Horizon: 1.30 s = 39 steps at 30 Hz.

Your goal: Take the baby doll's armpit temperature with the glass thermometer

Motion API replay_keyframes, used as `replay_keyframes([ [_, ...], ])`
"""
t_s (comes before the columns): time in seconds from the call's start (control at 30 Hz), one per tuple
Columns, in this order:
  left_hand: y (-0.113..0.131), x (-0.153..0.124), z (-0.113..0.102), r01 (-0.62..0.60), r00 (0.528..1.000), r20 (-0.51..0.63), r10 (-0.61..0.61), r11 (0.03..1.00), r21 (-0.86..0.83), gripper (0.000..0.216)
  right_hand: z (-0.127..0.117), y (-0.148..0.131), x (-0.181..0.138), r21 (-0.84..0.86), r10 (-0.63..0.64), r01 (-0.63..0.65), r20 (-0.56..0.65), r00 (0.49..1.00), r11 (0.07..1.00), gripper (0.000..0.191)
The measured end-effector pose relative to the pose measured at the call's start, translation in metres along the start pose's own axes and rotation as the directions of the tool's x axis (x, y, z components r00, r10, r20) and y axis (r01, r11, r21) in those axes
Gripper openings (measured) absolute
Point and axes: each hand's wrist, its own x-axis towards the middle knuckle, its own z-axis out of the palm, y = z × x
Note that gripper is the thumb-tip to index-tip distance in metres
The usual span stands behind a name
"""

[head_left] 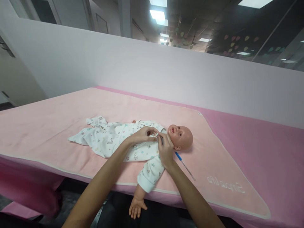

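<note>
A baby doll (181, 137) lies on its back, its head to the right. It wears a white printed baby outfit (140, 153) with small animal figures. Over the doll's upper chest, just below the neck, my left hand (143, 134) pinches a thin white tie (154, 135) of the outfit. My right hand (166, 149) meets it there, thumb and fingers closed on the same strip. The exact grip of the fingertips is partly hidden. One doll arm (138, 201) hangs over the near edge, beneath my right wrist. Both legs of the outfit look flat toward the left.
A thermometer (185, 166) with a blue end lies beside the doll's head. Underneath is a peach mat (59, 126) on a pink-covered table (268, 152). A white partition wall (166, 72) with glass above stands behind. A door (14, 69) is at the left.
</note>
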Motion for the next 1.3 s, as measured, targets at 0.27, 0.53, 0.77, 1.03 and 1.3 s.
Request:
replay_keyframes([
  [0.27,0.0,0.002,0.003,0.04,0.998,-0.042,-0.036,0.994,0.105,0.03,0.0,0.002,0.002,-0.036,-0.012,0.012,-0.001,1.0,0.999,0.017],
  [0.53,-0.009,0.003,0.006,0.036,0.993,-0.115,-0.025,0.995,0.089,0.03,0.0,0.0,0.004,-0.012,0.034,-0.034,-0.005,0.999,0.999,0.017],
  [0.77,-0.01,0.004,0.007,0.054,0.99,-0.137,-0.044,0.996,0.067,0.029,-0.001,-0.003,0.005,0.006,0.063,-0.063,0.0,0.998,0.998,0.02],
  [1.03,-0.008,0.002,0.005,0.034,0.993,-0.118,-0.02,0.992,0.122,0.026,-0.001,-0.004,0.006,-0.016,0.064,-0.064,0.015,0.998,0.998,0.02],
  [1.3,-0.007,0.001,0.004,0.011,0.992,-0.129,0.008,0.989,0.149,0.026,0.0,-0.003,0.006,-0.027,0.067,-0.066,0.023,0.997,0.997,0.019],
])
